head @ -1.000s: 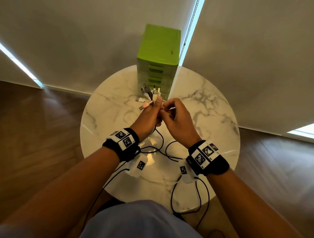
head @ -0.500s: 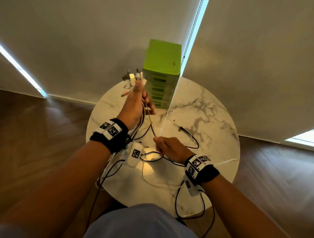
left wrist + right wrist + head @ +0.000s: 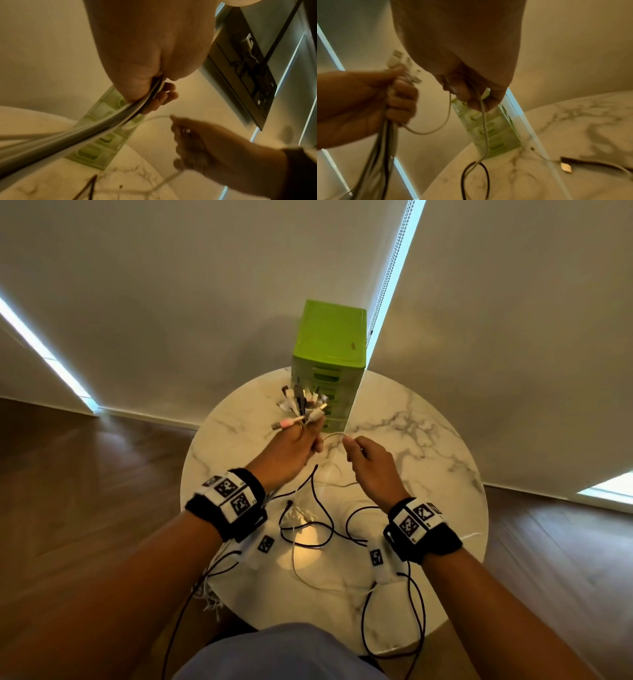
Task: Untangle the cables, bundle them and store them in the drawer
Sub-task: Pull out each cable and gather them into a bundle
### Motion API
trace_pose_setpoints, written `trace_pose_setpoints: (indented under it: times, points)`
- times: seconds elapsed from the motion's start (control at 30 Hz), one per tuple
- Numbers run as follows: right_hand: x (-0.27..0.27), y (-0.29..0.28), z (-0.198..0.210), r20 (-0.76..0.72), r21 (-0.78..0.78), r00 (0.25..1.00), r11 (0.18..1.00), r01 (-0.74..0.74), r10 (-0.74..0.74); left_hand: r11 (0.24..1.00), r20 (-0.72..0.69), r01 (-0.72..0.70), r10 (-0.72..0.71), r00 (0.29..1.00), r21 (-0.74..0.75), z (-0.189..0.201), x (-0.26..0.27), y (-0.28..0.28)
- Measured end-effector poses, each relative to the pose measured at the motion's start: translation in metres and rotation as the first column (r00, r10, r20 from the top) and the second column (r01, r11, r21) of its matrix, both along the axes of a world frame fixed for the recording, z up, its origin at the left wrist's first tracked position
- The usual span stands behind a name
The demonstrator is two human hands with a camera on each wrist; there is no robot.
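Note:
My left hand (image 3: 294, 443) grips a bunch of cables (image 3: 96, 129) above the round marble table (image 3: 428, 446), their plug ends (image 3: 301, 405) fanning out past the fingers. My right hand (image 3: 363, 457), just to the right of it, pinches a thin white cable (image 3: 483, 121) that loops across to the left fist and hangs down to the tabletop. Loose black cables (image 3: 318, 508) and white ones lie on the marble below both wrists. The green drawer unit (image 3: 329, 361) stands at the table's far edge, all drawers closed.
A plug end of a dark cable (image 3: 565, 167) lies on the marble to the right. Some cables hang over the table's near left edge (image 3: 209, 594). Pale blinds rise behind the table, with wooden floor around it.
The left hand came down and right from its raised spot toward the drawer unit. The right hand rose from the tabletop to meet it, now pinching a white cable.

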State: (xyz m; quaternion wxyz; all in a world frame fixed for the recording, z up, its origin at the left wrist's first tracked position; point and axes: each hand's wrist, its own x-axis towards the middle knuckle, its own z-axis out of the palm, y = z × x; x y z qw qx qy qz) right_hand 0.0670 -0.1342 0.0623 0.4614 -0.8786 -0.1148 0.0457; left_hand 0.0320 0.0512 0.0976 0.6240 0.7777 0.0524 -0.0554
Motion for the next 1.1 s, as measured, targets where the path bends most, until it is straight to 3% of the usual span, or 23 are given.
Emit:
trace_pose_setpoints:
  times: [0.1,0.2,0.33,0.47,0.67,0.9,1.0,1.1]
  points:
    - [-0.009,0.017,0.027,0.059,0.047,0.994,0.994,-0.099,0.097,0.999,-0.052,-0.016,0.015,0.999,-0.031,-0.001,-0.004,-0.013]
    - [-0.019,0.028,0.035,-0.004,0.167,0.982,0.968,-0.186,0.189,0.980,-0.087,-0.065,0.050,0.995,-0.189,-0.001,0.001,-0.016]
    - [-0.033,0.033,0.023,-0.184,0.254,0.919,0.920,-0.298,0.348,0.858,-0.114,-0.138,0.093,0.989,-0.494,0.008,0.012,-0.015]
    - [-0.039,0.024,0.000,-0.218,0.215,0.897,0.916,-0.340,0.385,0.771,-0.061,-0.183,0.185,0.981,-0.610,0.018,0.018,-0.005]
    - [-0.025,0.007,-0.027,-0.145,0.041,0.914,0.925,-0.377,0.379,0.765,0.013,-0.202,0.265,0.964,-0.612,0.024,0.021,0.012]
    - [-0.011,-0.011,-0.044,-0.296,-0.170,0.889,0.897,-0.409,0.349,0.759,0.106,-0.243,0.379,0.919,-0.604,0.048,0.031,0.044]
    - [0.000,-0.025,-0.044,-0.369,-0.275,0.905,0.905,-0.325,0.213,0.806,0.188,-0.255,0.408,0.893,-0.533,0.057,0.031,0.055]
    - [0.010,-0.028,-0.038,-0.317,-0.227,0.947,0.966,-0.125,0.048,0.899,0.235,-0.250,0.346,0.908,-0.359,0.048,0.029,0.059]
